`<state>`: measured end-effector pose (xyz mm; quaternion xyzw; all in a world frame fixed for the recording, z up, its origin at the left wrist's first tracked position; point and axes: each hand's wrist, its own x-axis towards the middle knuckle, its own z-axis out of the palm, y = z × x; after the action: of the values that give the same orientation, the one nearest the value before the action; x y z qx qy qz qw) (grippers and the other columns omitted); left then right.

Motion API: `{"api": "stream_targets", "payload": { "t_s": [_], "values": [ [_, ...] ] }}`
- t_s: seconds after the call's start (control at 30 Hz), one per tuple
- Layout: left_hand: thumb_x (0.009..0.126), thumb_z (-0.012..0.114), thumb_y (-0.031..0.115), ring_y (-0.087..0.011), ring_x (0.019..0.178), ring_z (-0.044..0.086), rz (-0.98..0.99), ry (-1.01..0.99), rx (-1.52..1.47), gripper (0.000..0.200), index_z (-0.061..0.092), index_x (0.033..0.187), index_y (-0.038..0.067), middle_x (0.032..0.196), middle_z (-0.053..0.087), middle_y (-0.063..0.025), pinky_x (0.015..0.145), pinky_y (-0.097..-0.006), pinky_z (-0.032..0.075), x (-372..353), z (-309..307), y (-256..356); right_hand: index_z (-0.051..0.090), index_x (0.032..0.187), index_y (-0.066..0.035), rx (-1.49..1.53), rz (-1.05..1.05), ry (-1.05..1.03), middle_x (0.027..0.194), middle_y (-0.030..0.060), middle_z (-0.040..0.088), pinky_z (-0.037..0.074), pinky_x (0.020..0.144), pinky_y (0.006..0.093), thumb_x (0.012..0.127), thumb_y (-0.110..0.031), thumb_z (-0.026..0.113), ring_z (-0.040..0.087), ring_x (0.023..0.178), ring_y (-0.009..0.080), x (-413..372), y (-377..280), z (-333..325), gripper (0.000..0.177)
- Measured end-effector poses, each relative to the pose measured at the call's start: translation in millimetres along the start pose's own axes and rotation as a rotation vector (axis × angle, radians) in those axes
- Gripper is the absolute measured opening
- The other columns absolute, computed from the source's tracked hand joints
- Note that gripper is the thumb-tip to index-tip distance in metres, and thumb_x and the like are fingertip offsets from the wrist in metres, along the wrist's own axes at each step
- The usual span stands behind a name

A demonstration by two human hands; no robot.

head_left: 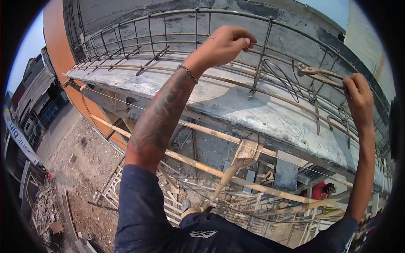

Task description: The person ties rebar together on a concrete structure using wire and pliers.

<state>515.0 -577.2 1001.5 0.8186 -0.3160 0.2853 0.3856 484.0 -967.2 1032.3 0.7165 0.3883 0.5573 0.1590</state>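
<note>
My left hand point(230, 45) is raised beside the upper bars of a steel rebar cage point(260, 55), its thumb and fingers pinched together. Anything in that pinch is too small to make out. On the right, my right hand point(358, 95) is closed around the handles of a pair of rusty pincers point(310, 71). The jaws point left, close to the cage. Dark loops of thin wire point(280, 74) hang among the bars between my hands. Under the cage runs a grey concrete ledge point(253, 99), partly in shadow.
Bamboo poles point(198, 166) and a taut string run below the ledge's edge, with a wooden bracket point(244, 154) among them. Far below lies rubble-strewn ground point(90, 164). A person in red point(320, 190) is down at the lower right. An orange wall point(63, 46) stands left.
</note>
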Motion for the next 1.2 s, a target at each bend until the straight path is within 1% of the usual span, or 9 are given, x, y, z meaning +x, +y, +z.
{"api": "stream_targets", "payload": {
  "t_s": [0.43, 0.5, 0.6, 0.7, 0.77, 0.83, 0.87, 0.97, 1.2],
  "values": [
    [0.101, 0.048, 0.018, -0.0117, 0.095, 0.064, -0.067, -0.375, -0.673, 0.033, 0.05, 0.129, 0.0, 0.102, 0.064, -0.0052, 0.085, -0.0278, 0.053, 56, 36, 12, 0.06, 0.078, -0.007, -0.309, -0.363, 0.15, 0.093, 0.006, 0.057, 0.048, 0.092, 0.037, 0.067, -0.011, 0.064, 0.057, 0.106, 0.0227, 127, -52, 55, 0.013],
    [0.102, 0.048, 0.019, -0.0123, 0.09, 0.065, -0.029, -0.327, -0.667, 0.032, 0.047, 0.128, 0.001, 0.097, 0.063, -0.0042, 0.082, -0.0294, 0.055, 50, 39, 9, 0.055, 0.079, -0.006, -0.313, -0.418, 0.154, 0.083, 0.0053, 0.055, 0.049, 0.079, 0.0355, 0.08, -0.011, 0.064, 0.059, 0.086, 0.021, 136, -58, 50, 0.01],
    [0.102, 0.047, 0.02, -0.0136, 0.085, 0.065, 0.034, -0.162, -0.711, 0.03, 0.046, 0.127, 0.002, 0.093, 0.063, -0.0043, 0.076, -0.0282, 0.055, 56, 49, -1, 0.067, 0.094, -0.009, -0.381, -0.148, -0.038, 0.108, 0.0101, 0.059, 0.026, 0.109, 0.0532, 0.078, -0.019, 0.063, 0.049, 0.116, 0.0285, 140, -65, 57, 0.02],
    [0.101, 0.047, 0.013, -0.014, 0.078, 0.064, 0.086, 0.0, -0.776, 0.025, 0.045, 0.123, 0.001, 0.085, 0.06, -0.0064, 0.071, -0.0294, 0.056, 65, 55, -6, 0.064, 0.116, -0.008, -0.342, 0.121, 0.047, 0.128, 0.0157, 0.051, 0.026, 0.11, 0.0536, 0.077, -0.019, 0.065, 0.047, 0.121, 0.0308, 139, -68, 68, 0.04],
    [0.101, 0.047, 0.018, -0.0134, 0.078, 0.062, -0.102, 0.18, -0.794, 0.031, 0.043, 0.128, 0.002, 0.092, 0.059, -0.0078, 0.071, -0.0283, 0.055, 67, 64, -13, 0.052, 0.133, -0.006, -0.456, 0.213, -0.075, 0.144, 0.0188, 0.038, 0.032, 0.109, 0.0506, 0.082, -0.016, 0.064, 0.046, 0.124, 0.0305, 136, -64, 60, 0.054],
    [0.101, 0.048, 0.019, -0.0139, 0.078, 0.062, -0.129, 0.158, -0.784, 0.035, 0.038, 0.131, 0.003, 0.092, 0.059, -0.0082, 0.071, -0.0293, 0.056, 63, 59, -11, 0.043, 0.139, -0.003, 1.009, 0.422, 0.122, 0.141, 0.0224, 0.041, 0.04, 0.104, 0.0442, 0.089, -0.012, 0.057, 0.048, 0.122, 0.0301, 129, -67, 44, 0.052],
    [0.101, 0.049, 0.02, -0.0143, 0.079, 0.062, -0.149, 0.129, -0.769, 0.04, 0.034, 0.134, 0.003, 0.092, 0.059, -0.0085, 0.072, -0.0302, 0.057, 61, 56, -7, 0.051, 0.127, 0.002, 0.971, 0.671, 0.43, 0.118, 0.0212, 0.057, 0.05, 0.091, 0.0377, 0.095, -0.011, 0.049, 0.059, 0.103, 0.0245, 144, -98, 44, 0.034],
    [0.1, 0.051, 0.021, -0.0143, 0.078, 0.062, -0.069, 0.114, -0.953, 0.041, 0.034, 0.133, 0.004, 0.091, 0.059, -0.0081, 0.072, -0.0298, 0.057, 64, 68, -13, 0.059, 0.105, 0.004, 0.838, 0.866, 0.126, 0.085, 0.0155, 0.064, 0.054, 0.073, 0.0359, 0.096, -0.01, 0.048, 0.063, 0.076, 0.0187, 151, -90, 35, 0.02],
    [0.1, 0.053, 0.029, -0.0095, 0.071, 0.056, -0.125, -0.133, -0.853, 0.029, 0.049, 0.116, 0.005, 0.08, 0.057, -0.0035, 0.062, -0.024, 0.05, 44, 44, 12, 0.058, 0.091, -0.001, 0.995, 0.674, 0.364, 0.069, 0.0023, 0.055, 0.047, 0.053, 0.025, 0.098, -0.018, 0.051, 0.054, 0.06, 0.0094, 144, -79, 73, 0.019]
  ]
}}
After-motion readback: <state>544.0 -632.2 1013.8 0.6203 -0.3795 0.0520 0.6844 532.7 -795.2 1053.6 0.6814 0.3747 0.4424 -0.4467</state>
